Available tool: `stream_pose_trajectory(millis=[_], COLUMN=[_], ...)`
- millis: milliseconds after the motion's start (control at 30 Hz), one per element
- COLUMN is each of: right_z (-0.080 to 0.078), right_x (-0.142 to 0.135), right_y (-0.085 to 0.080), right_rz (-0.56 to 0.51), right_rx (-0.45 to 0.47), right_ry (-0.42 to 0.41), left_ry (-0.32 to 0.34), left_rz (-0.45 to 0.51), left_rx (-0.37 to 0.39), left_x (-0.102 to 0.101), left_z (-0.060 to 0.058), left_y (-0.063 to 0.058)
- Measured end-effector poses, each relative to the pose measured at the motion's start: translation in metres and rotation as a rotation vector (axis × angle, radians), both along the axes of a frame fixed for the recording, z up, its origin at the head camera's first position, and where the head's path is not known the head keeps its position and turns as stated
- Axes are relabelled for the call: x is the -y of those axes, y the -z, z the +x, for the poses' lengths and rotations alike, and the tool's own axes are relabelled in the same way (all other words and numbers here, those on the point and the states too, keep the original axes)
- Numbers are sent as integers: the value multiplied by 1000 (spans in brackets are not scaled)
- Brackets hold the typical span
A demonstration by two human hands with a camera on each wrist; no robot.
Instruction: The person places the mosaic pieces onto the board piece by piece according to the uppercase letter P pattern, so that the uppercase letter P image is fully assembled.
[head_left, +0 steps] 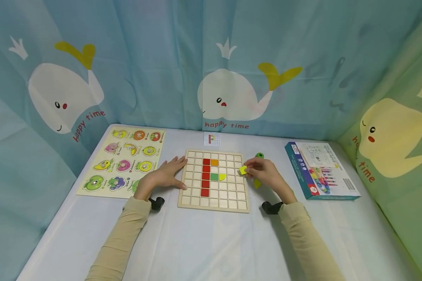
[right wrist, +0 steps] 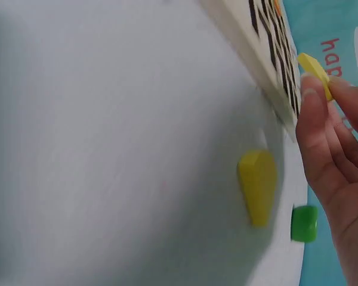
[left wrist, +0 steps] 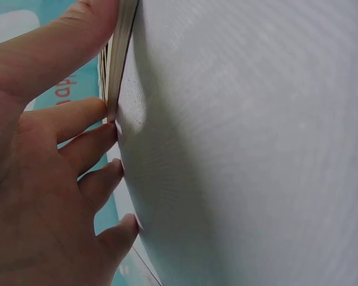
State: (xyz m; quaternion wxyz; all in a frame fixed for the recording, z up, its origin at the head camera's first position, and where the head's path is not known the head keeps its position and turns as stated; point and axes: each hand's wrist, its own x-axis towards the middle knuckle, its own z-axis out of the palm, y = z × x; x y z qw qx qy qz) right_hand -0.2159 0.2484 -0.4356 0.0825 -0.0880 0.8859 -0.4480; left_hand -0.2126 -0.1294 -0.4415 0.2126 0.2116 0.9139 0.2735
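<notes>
A wooden grid board (head_left: 214,207) lies on the table between the hands. A column of several red tiles (head_left: 205,176) stands in it, with an orange tile (head_left: 214,162), a green square tile (head_left: 214,177) and a yellow quarter-round tile (head_left: 222,177) to its right. My left hand (head_left: 165,174) is spread at the board's left edge, thumb on its rim. At the right edge, my right hand (head_left: 266,174) pinches a small yellow tile (right wrist: 315,74) between thumb and fingertips, raised above the table. Below that hand lies another yellow piece (right wrist: 259,187).
A green piece (head_left: 260,155) with a dark centre sits beyond the right hand. A small pattern card (head_left: 211,139) lies behind the board. On the left is a fruit puzzle board (head_left: 130,156); on the right, a flat box (head_left: 325,171). Curtains surround the table.
</notes>
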Motion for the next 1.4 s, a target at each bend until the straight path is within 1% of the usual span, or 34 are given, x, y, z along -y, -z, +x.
stream_pose_trajectory(millis=[200,500,667,933,1200,1400], right_z=[-5,-11,-14,-16,-19,-20], right_x=[11,29,38,49,58,61], right_y=[-1,-2,0,1,4,4], right_rz=[-33,-22,35,60,110,151], right_rx=[48,103,71,31,13,-1], right_ry=[-44,-74,-91,-126,-135,-134], left_ry=[-1,5,0,-4,-7,-23], left_rz=[1,4,4,20,20,22], left_rx=[2,15,18,22,24,34], left_x=[0,-2,-1,0,-1,-1], left_z=[0,-1,-1,-1,-1,-1], left_y=[-1,-2,-1,-1,-1,-1])
